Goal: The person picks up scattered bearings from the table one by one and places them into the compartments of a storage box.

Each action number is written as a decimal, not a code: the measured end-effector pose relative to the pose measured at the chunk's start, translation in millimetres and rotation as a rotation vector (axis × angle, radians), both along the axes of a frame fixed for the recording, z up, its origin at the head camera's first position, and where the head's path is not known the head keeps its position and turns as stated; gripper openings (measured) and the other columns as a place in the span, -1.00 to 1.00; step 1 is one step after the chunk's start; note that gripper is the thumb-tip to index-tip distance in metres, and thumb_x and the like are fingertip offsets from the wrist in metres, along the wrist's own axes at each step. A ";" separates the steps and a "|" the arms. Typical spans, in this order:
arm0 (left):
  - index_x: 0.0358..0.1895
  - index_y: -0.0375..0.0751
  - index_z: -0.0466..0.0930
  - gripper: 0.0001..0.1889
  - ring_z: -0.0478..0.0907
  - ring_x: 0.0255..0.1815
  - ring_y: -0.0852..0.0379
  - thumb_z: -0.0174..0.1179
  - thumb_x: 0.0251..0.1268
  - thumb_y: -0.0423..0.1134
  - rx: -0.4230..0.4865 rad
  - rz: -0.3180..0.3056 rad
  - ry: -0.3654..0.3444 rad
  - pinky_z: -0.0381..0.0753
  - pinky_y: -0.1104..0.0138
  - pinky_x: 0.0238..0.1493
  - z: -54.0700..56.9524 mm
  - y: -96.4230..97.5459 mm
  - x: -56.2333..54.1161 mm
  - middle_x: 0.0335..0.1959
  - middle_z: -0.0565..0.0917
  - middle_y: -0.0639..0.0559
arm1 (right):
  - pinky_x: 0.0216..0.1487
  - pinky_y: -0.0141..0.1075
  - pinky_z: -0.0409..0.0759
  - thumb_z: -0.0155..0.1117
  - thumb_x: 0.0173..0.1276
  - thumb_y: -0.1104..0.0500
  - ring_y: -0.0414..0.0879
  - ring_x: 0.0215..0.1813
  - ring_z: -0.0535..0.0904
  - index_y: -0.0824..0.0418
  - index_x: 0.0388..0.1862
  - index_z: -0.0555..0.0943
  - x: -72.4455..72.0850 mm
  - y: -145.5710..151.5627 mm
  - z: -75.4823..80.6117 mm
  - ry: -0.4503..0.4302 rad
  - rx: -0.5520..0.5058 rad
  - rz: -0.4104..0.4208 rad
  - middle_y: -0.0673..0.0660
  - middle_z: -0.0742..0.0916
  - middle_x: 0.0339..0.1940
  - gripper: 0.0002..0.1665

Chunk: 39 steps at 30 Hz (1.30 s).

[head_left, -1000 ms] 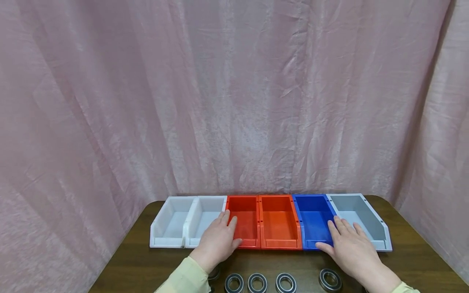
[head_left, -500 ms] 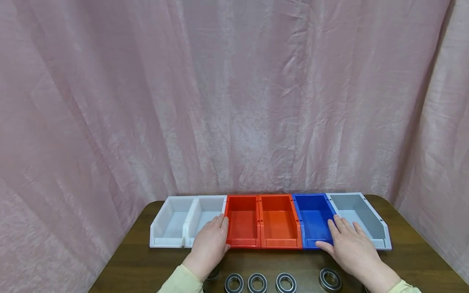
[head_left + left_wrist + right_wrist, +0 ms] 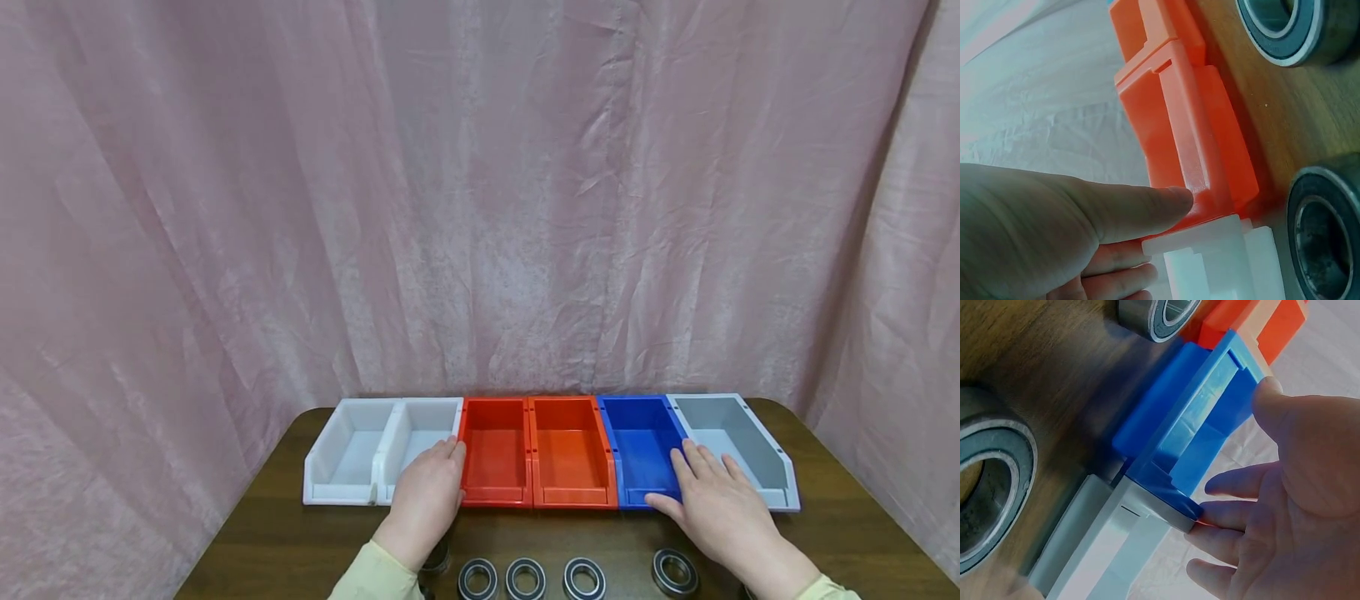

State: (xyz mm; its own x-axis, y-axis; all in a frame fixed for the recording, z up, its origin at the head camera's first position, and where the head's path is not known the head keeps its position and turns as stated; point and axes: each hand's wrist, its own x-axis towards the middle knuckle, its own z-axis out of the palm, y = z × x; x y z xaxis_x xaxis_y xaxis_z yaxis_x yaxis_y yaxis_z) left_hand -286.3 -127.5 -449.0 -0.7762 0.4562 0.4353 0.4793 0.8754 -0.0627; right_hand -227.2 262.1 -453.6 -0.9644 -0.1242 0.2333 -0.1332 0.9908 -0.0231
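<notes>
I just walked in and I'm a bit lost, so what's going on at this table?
A person has both hands at a row of six plastic bins. The left hand is at the seam between a white bin and the red bin; the right hand is where the blue bin meets the gray bin. Neither hand holds a bearing; several metal bearings lie on the wooden table in front.

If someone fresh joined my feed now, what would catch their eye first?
Likely the rectangular red plastic bin and orange plastic bin mid-row, with a blue plastic bin to their right. In front, ring-shaped metal bearings lie on the brown wooden table; a pink fabric curtain hangs behind.
</notes>
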 end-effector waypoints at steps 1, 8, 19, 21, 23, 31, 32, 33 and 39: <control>0.21 -0.42 0.72 -0.34 0.76 0.17 -0.20 0.75 0.00 -0.31 0.006 0.003 -0.002 0.77 0.04 0.22 -0.1 0.1 0.2 0.24 0.77 -0.28 | 0.53 0.53 0.24 0.40 0.52 -0.33 0.59 0.50 0.45 0.54 0.43 0.57 -0.3 0.0 0.4 -0.006 0.000 -0.002 0.63 0.54 0.48 0.00; 0.27 -0.41 0.72 -0.27 0.78 0.09 -0.15 0.78 -0.03 -0.26 0.027 0.024 -0.016 0.82 0.09 0.08 -1.8 0.2 2.1 0.28 0.76 -0.26 | 0.52 0.53 0.25 0.40 0.51 -0.34 0.60 0.48 0.46 0.55 0.41 0.58 -0.5 -0.2 4.2 -0.014 0.003 0.005 0.63 0.55 0.46 0.00; 0.05 -0.37 0.76 -0.48 0.74 -0.07 -0.10 0.75 0.00 -0.31 0.007 0.024 0.052 0.81 0.12 0.04 -5.6 -1.8 5.8 0.03 0.81 -0.19 | 0.50 0.54 0.27 0.37 0.52 -0.38 0.60 0.48 0.46 0.55 0.41 0.57 -0.4 -1.8 -2.5 -0.040 0.018 0.014 0.65 0.55 0.45 0.03; 0.00 -0.36 0.76 -0.54 0.71 -0.15 -0.06 0.73 0.04 -0.35 0.002 0.015 0.093 0.81 0.16 -0.02 -5.6 -0.8 6.2 -0.06 0.80 -0.16 | 0.50 0.53 0.29 0.40 0.50 -0.36 0.60 0.47 0.48 0.55 0.39 0.59 0.0 -1.9 -2.4 -0.009 0.019 0.017 0.65 0.56 0.44 0.02; 0.00 -0.36 0.77 -0.61 0.70 -0.18 -0.03 0.68 0.11 -0.40 -0.004 0.005 0.126 0.81 0.19 -0.05 -5.5 1.1 5.4 -0.08 0.80 -0.15 | 0.50 0.52 0.29 0.42 0.50 -0.36 0.60 0.46 0.48 0.56 0.37 0.60 0.3 -0.6 -2.3 0.012 0.018 0.016 0.65 0.56 0.43 0.01; 0.10 -0.39 0.79 -0.64 0.80 -0.10 -0.05 0.59 0.25 -0.44 -0.006 0.011 0.117 0.84 0.17 0.00 -2.6 2.2 3.8 0.08 0.83 -0.21 | 0.52 0.55 0.21 0.35 0.50 -0.43 0.65 0.50 0.40 0.57 0.45 0.53 -2.9 4.5 1.2 -0.073 0.005 -0.001 0.68 0.49 0.49 0.10; 0.11 -0.40 0.79 -0.64 0.80 -0.09 -0.05 0.58 0.26 -0.44 -0.009 0.012 0.117 0.84 0.18 0.00 -2.1 1.6 4.1 0.09 0.83 -0.21 | 0.52 0.55 0.21 0.35 0.50 -0.43 0.64 0.50 0.40 0.57 0.45 0.53 -3.0 4.5 1.6 -0.077 -0.001 0.000 0.67 0.49 0.50 0.11; 0.10 -0.39 0.79 -0.65 0.80 -0.10 -0.04 0.57 0.26 -0.44 -0.009 0.012 0.118 0.84 0.18 -0.01 -2.5 1.4 4.3 0.08 0.83 -0.21 | 0.52 0.55 0.20 0.34 0.51 -0.43 0.64 0.50 0.40 0.57 0.45 0.53 -3.0 5.2 1.7 -0.075 -0.001 0.004 0.67 0.50 0.49 0.11; 0.03 -0.38 0.78 -0.70 0.79 -0.14 -0.02 0.57 0.27 -0.44 -0.012 0.003 0.156 0.83 0.21 -0.08 -3.4 1.0 4.3 0.06 0.84 -0.19 | 0.52 0.58 0.15 0.35 0.52 -0.41 0.60 0.50 0.43 0.58 0.47 0.51 0.1 10.4 4.1 -0.043 -0.005 0.018 0.64 0.55 0.46 0.11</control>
